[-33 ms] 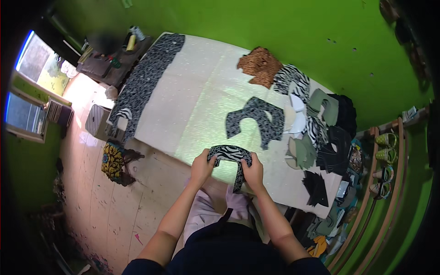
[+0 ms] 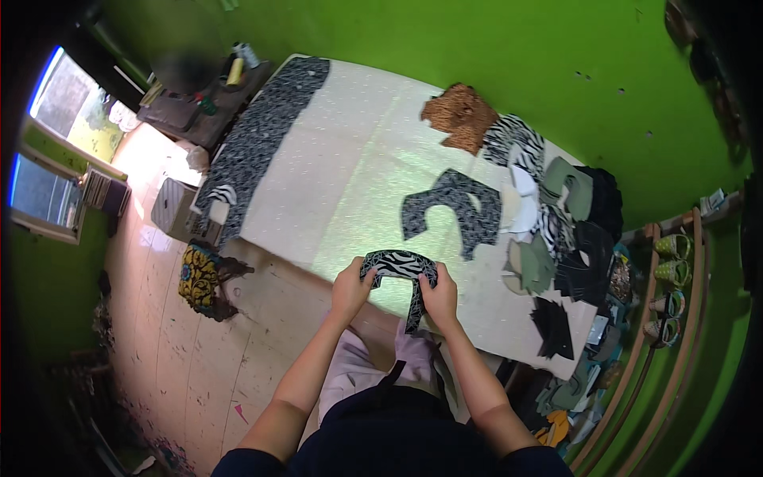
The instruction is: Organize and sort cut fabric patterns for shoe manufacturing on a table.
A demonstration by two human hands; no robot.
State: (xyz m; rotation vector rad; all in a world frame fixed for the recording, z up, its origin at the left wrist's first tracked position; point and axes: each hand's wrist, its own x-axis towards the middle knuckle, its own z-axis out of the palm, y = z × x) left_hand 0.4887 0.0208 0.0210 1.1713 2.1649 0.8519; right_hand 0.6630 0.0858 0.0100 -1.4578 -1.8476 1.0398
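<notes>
Dark navy shirt (image 2: 389,437) up front, close to black through the middle, plain across all that shows! Short sleeves in the same deep shade, left sleeve (image 2: 248,463) and right sleeve (image 2: 534,461) both finishing on the upper arm, and it's bare forearms from there, down to a bare left hand (image 2: 350,288) and a bare right hand (image 2: 439,294)! Below, pale lilac trousers (image 2: 350,367), loosely creased, and a narrow dark strap (image 2: 389,377) slanting across them from the shirt front

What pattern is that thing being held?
The held piece has black-and-white zebra stripes, mottled edges; best in head view.
</notes>
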